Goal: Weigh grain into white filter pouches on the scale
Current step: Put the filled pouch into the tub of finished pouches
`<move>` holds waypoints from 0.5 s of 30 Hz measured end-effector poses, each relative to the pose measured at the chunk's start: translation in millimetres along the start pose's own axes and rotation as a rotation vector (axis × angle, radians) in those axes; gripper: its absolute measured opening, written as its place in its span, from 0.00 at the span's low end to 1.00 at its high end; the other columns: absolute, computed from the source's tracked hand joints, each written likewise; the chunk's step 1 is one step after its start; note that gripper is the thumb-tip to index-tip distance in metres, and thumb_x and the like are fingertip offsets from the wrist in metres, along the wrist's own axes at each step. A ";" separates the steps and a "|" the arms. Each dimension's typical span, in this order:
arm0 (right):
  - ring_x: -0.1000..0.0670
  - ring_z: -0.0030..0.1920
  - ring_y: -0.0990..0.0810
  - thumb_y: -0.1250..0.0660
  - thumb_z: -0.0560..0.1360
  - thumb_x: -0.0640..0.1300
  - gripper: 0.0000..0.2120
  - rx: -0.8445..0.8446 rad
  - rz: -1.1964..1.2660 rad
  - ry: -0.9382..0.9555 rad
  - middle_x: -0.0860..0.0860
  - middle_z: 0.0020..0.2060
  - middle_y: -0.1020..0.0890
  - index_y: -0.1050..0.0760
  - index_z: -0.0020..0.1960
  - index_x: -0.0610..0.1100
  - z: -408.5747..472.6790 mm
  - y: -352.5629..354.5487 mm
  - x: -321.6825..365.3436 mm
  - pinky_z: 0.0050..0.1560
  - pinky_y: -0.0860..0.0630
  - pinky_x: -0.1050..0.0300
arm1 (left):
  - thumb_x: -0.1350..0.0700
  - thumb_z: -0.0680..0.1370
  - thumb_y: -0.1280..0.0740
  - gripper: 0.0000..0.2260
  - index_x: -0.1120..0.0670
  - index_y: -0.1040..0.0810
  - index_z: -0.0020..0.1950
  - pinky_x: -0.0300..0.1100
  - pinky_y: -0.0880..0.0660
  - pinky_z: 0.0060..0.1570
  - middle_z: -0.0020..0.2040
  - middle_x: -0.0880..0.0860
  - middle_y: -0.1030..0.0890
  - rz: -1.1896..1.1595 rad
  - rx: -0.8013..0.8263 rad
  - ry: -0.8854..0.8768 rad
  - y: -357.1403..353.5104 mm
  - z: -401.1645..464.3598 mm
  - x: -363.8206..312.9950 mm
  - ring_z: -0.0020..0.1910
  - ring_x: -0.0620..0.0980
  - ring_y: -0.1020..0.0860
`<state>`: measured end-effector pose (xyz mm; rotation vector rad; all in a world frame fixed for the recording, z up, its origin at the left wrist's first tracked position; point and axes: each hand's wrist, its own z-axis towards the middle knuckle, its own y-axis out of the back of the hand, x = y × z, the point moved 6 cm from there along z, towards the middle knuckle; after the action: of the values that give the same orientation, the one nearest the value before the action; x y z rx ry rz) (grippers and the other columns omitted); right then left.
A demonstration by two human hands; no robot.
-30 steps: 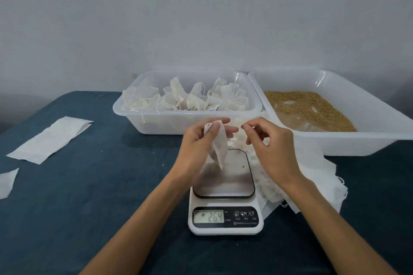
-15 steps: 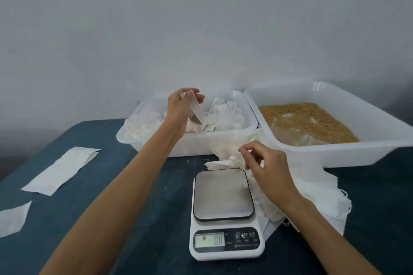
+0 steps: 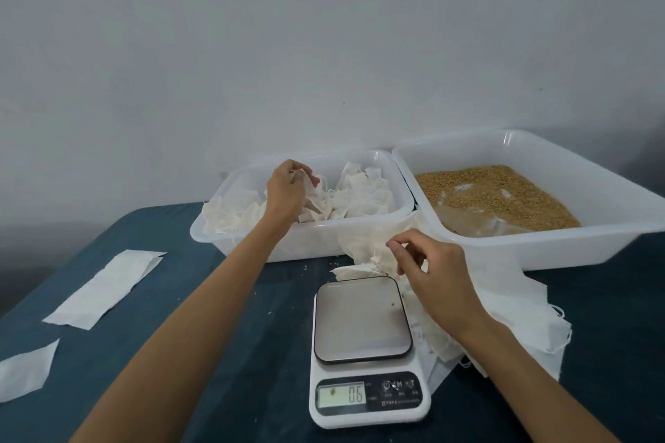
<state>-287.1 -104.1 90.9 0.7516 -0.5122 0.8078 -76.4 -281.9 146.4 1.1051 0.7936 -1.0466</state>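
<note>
Grip first: the left hand (image 3: 286,191) reaches into the pouch bin and pinches a white filter pouch (image 3: 312,187) at its top edge, fingers curled round the cloth. The right hand (image 3: 431,268) hovers behind the scale with fingers loosely bent; whether they have hold of the loose cloth under them I cannot tell.

Behind the scale on the dark blue worktop (image 3: 252,334) stand two white tubs side by side. Behind and to the right of the scale is the grain bin (image 3: 611,212), tilted toward the person, probably so the grain (image 3: 493,196) is easy to scoop. Directly behind and left of the scale is the pouch bin (image 3: 309,241), heaped with pouches, likely the filled ones, kept apart from the supply.

Right of the scale, touching its edge, lies a pile of flat empty pouches (image 3: 514,313), within reach of the right hand. Far left of the scale lie two flat white sheets (image 3: 104,289).

At the centre sits the scale (image 3: 363,338), its platform bare and its display showing a low reading, seemingly ready for the next pouch. One small speck, perhaps a grain, rests on the platform.
</note>
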 end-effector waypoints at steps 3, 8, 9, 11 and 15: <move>0.53 0.33 0.20 0.32 0.80 0.47 0.04 -0.003 -0.003 -0.007 0.59 0.32 0.20 0.20 0.47 0.53 0.4 0.2 -1.1 0.36 0.29 0.68 | 0.67 0.85 0.45 0.11 0.62 0.23 0.54 0.32 0.29 0.23 0.51 0.59 0.15 0.100 0.090 -0.026 -8.9 -3.9 7.3 0.33 0.54 0.17; 0.52 0.33 0.20 0.32 0.80 0.46 0.04 0.007 -0.005 -0.007 0.58 0.32 0.20 0.20 0.47 0.52 -0.1 -1.1 -2.0 0.35 0.28 0.66 | 0.71 0.82 0.48 0.17 0.53 0.26 0.47 0.39 0.20 0.44 0.49 0.53 0.15 -0.058 -0.186 0.015 4.2 10.7 -4.0 0.48 0.47 0.15; 0.53 0.33 0.20 0.32 0.80 0.46 0.04 0.008 -0.004 -0.010 0.58 0.32 0.20 0.20 0.47 0.51 -0.1 -1.2 -2.5 0.36 0.29 0.67 | 0.72 0.81 0.48 0.18 0.52 0.27 0.46 0.42 0.21 0.54 0.49 0.53 0.14 -0.076 -0.244 0.013 7.0 15.2 -7.6 0.55 0.49 0.17; 0.54 0.33 0.20 0.31 0.80 0.46 0.04 0.005 -0.005 -0.018 0.59 0.32 0.20 0.20 0.47 0.51 0.0 -0.4 -3.6 0.36 0.30 0.70 | 0.72 0.82 0.47 0.17 0.53 0.27 0.48 0.49 0.22 0.62 0.52 0.53 0.14 -0.080 -0.264 0.014 4.9 22.5 -12.1 0.64 0.52 0.20; 0.54 0.34 0.20 0.31 0.80 0.45 0.04 0.005 0.005 -0.027 0.59 0.32 0.20 0.20 0.47 0.51 0.3 0.7 -3.4 0.36 0.30 0.71 | 0.70 0.84 0.46 0.14 0.57 0.25 0.49 0.50 0.16 0.46 0.59 0.54 0.15 0.033 -0.061 0.014 -13.4 27.0 -4.8 0.61 0.56 0.21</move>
<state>-289.7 -105.5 89.1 0.7672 -0.5364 0.8044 -90.4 -307.9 154.1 1.0714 0.8110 -0.9814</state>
